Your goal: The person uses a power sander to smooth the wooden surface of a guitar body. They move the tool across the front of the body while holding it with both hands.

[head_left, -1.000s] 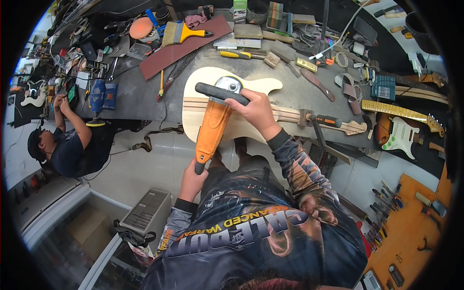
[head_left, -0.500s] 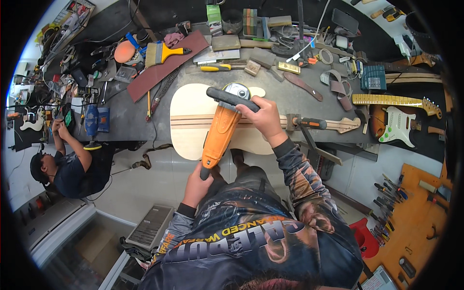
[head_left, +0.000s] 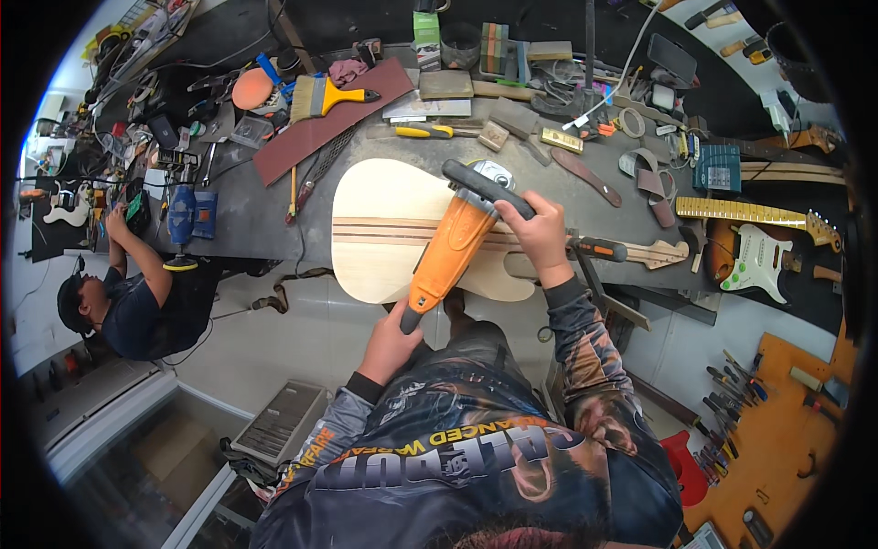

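Observation:
My right hand [head_left: 541, 233] grips the black front handle [head_left: 483, 183] of an orange power tool [head_left: 450, 252], held diagonally over a pale wooden guitar body [head_left: 364, 197] with darker centre stripes. My left hand [head_left: 393, 340] is closed around the tool's rear handle, near my lap. The tool's metal head [head_left: 497, 172] sits above the body's upper right part; whether it touches the wood is unclear. The guitar's neck [head_left: 651, 254] extends right, with an orange-and-black clamp handle [head_left: 599, 247] at it.
The grey workbench [head_left: 402, 151] holds a paintbrush [head_left: 325, 95], a maroon sheet [head_left: 293, 156], sanding blocks, cables and tools. A sunburst guitar [head_left: 750, 261] lies right. A blue power tool [head_left: 181, 220] stands left, beside another person [head_left: 137, 316] working. A tool board [head_left: 777, 421] is lower right.
Both my hands have moved rightward with the orange tool, whose head now sits further right over the guitar body, uncovering more of the body's left part.

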Demonstrator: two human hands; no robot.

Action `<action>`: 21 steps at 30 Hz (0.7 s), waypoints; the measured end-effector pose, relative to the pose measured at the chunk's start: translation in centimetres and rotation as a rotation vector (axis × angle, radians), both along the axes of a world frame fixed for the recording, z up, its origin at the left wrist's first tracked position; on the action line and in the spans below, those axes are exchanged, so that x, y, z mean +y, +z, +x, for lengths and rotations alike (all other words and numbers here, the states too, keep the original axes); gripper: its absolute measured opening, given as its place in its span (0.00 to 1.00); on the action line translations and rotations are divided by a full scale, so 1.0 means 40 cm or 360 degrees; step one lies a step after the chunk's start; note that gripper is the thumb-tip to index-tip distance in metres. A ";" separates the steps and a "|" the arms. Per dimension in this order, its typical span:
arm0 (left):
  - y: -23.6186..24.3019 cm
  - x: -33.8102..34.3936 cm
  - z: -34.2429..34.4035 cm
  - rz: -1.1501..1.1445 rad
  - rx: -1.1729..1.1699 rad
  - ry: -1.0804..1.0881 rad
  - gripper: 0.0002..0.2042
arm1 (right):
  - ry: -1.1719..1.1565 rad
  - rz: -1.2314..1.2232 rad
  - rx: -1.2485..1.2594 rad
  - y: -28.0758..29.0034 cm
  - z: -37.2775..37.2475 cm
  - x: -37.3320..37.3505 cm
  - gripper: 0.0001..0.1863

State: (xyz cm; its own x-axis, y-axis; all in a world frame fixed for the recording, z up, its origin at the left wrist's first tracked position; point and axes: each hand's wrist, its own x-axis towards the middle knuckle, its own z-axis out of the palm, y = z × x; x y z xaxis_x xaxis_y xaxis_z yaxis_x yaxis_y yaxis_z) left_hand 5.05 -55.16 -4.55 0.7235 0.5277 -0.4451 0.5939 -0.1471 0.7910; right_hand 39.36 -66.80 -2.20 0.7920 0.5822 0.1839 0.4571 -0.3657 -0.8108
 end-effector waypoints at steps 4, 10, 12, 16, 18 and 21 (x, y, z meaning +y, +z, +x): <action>0.011 0.010 -0.014 0.0010 -0.0022 0.0043 0.34 | 0.0056 0.0060 0.0078 -0.007 -0.011 0.040 0.26; 0.010 0.037 -0.091 -0.0059 0.0036 0.0200 0.32 | 0.0232 0.0046 0.0013 -0.007 -0.062 0.150 0.26; 0.017 0.044 -0.123 -0.0066 0.0067 0.0259 0.31 | 0.0304 0.0038 -0.0008 -0.005 -0.094 0.187 0.26; 0.024 0.056 -0.186 -0.0031 0.0028 0.0399 0.28 | 0.0447 0.0065 0.0001 0.012 -0.159 0.283 0.26; 0.030 0.070 -0.206 0.0033 0.0049 0.0471 0.25 | 0.0462 0.0066 -0.0015 -0.001 -0.182 0.334 0.28; 0.036 0.098 -0.246 -0.0153 0.0151 0.0643 0.22 | 0.0540 0.0151 -0.0067 -0.028 -0.224 0.417 0.32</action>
State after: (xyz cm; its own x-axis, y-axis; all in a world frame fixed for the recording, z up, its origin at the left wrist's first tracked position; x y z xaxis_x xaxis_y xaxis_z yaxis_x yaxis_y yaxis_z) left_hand -4.77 -51.25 -3.10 0.4205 0.7130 -0.5610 0.6597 0.1842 0.7286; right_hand 30.41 -50.11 -3.33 0.5472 0.7894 0.2784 0.5734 -0.1112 -0.8117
